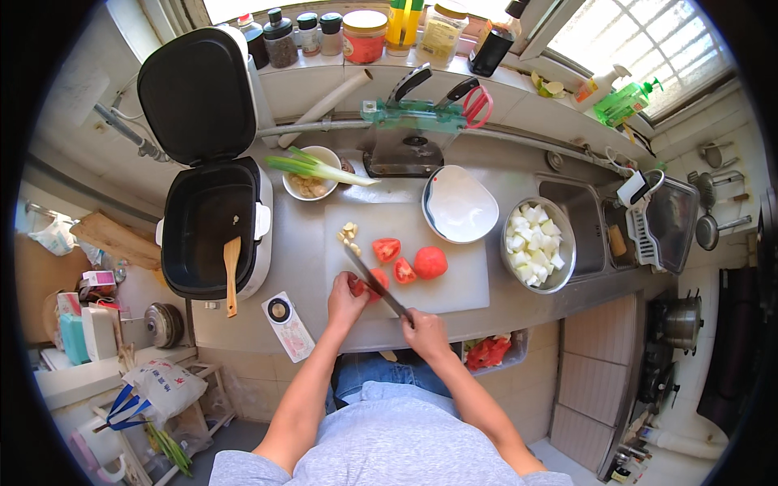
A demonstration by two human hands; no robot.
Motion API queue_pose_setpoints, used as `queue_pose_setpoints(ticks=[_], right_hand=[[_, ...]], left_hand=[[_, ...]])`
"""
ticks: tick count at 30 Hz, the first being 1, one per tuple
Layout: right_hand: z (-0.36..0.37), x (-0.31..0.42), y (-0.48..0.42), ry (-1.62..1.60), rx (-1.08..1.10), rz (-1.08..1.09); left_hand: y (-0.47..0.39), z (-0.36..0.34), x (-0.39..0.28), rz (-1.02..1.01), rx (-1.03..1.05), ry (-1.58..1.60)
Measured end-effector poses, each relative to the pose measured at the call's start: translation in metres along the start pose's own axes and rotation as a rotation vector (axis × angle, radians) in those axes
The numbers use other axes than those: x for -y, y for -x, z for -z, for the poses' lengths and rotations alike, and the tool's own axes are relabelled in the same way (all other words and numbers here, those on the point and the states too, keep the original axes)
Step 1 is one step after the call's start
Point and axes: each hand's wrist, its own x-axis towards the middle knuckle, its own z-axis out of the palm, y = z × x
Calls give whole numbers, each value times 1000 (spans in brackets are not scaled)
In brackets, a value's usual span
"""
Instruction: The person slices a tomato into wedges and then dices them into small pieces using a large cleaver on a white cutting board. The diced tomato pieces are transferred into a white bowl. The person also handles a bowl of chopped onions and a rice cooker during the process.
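My right hand (423, 333) is closed around the handle of a kitchen knife (378, 277). The blade lies across a piece of tomato (378, 280) on a white cutting board (450, 291). Fingers of my left hand (347, 299) pinch a red tomato piece (360, 288) at the left of the blade. Beyond the knife are two cut tomato wedges (386, 249) and a whole-looking peeled tomato (431, 262). Garlic cloves (348, 231) lie close to the blade's tip. Two stacked white bowls (463, 203) rest on the board's far right corner.
An open electric cooker (209, 212) holding a wooden spatula (231, 273) stands left. Behind the board are a bowl with a scallion (322, 170) and a knife block (406, 146). A metal bowl of white chunks (538, 246) sits right, beside the sink (574, 225).
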Motion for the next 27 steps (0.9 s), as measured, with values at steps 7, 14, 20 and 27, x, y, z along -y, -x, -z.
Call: queue_pose_setpoints(ticks=[7,14,20,27], right_hand=[[35,9,-5,-42,-37,33],[52,11,27,24,-19,164],[55,0,49,135,29,198],[33,0,21,276,121,178]], left_hand=[[17,-4,29,-147,-94,-4],[27,-2,24,6,-75,172],[23,2,28,-95,-100,43],[16,3,21,31,-48,147]])
